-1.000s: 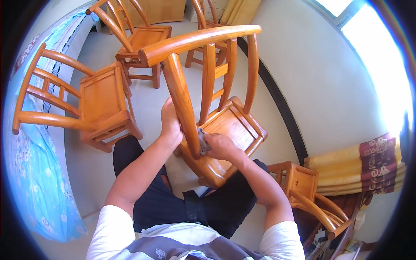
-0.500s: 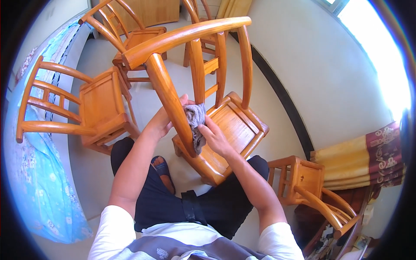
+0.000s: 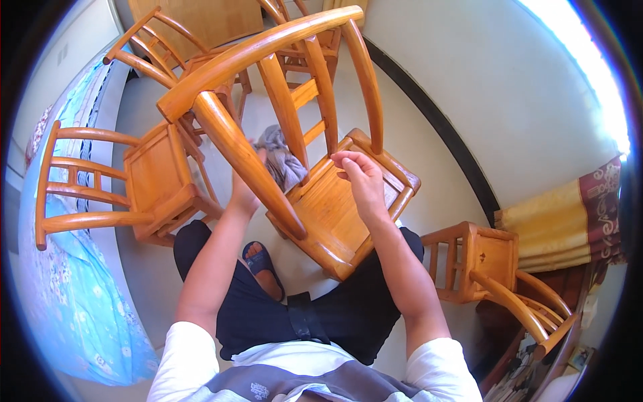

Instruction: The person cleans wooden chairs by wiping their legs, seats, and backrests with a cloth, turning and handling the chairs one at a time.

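A glossy orange-brown wooden chair stands between my knees, its panelled seat (image 3: pixel 328 211) facing up and its curved back rail (image 3: pixel 268 50) toward the upper part of the view. My left hand (image 3: pixel 246 184) is partly hidden behind the chair's left back post (image 3: pixel 248 164). It holds a crumpled grey cloth (image 3: pixel 284 164), which shows between that post and the nearest slat. My right hand (image 3: pixel 363 184) hovers over the seat beside the slats, fingers curled together with nothing seen in them.
Similar chairs stand around: one at left (image 3: pixel 157 177) by a bed with blue floral bedding (image 3: pixel 80 295), others farther back, another at right (image 3: pixel 492 261). A yellow and maroon curtain (image 3: pixel 549 218) hangs at right. My sandalled foot (image 3: pixel 264 268) is beside the chair.
My right hand has come off the cloth and moved right, over the seat. With the cloth, my left hand has shifted up and left behind the post. The chair's back looks tilted slightly left.
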The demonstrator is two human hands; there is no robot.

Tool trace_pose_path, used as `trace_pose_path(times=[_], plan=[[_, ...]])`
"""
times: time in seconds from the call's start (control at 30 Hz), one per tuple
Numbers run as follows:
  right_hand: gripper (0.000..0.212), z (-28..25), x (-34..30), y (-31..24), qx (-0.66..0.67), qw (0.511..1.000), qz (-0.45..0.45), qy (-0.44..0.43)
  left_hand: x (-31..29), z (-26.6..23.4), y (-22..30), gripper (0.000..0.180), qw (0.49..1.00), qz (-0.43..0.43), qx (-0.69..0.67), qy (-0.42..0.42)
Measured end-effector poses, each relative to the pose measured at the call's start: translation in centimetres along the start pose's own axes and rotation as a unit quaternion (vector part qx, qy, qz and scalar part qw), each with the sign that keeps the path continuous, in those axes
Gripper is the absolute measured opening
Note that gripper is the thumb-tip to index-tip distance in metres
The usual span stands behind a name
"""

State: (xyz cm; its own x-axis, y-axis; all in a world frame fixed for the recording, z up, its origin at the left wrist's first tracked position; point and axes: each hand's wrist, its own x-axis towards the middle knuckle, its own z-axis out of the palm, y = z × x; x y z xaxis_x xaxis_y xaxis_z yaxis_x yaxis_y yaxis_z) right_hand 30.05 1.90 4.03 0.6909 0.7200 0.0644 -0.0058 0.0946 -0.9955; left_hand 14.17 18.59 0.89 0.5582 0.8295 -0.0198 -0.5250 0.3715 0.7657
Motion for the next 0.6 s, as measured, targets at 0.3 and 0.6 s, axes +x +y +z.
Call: trace_pose_path(times=[0.3, 0.6], plan=[[0.016, 0.4, -0.2, 0.5, -0.033, 0.999, -0.032, -0.028, 0.4, -1.0, -3.4, 0.055, 0.75, 0.055, 0.613, -0.244], [0.016, 0.2, -0.2, 0.1, -0.126, 0.99, -0.053, -0.024, 0.4, -5.1, 0.2, 0.033, 0.823, -0.146, 0.488, -0.252]])
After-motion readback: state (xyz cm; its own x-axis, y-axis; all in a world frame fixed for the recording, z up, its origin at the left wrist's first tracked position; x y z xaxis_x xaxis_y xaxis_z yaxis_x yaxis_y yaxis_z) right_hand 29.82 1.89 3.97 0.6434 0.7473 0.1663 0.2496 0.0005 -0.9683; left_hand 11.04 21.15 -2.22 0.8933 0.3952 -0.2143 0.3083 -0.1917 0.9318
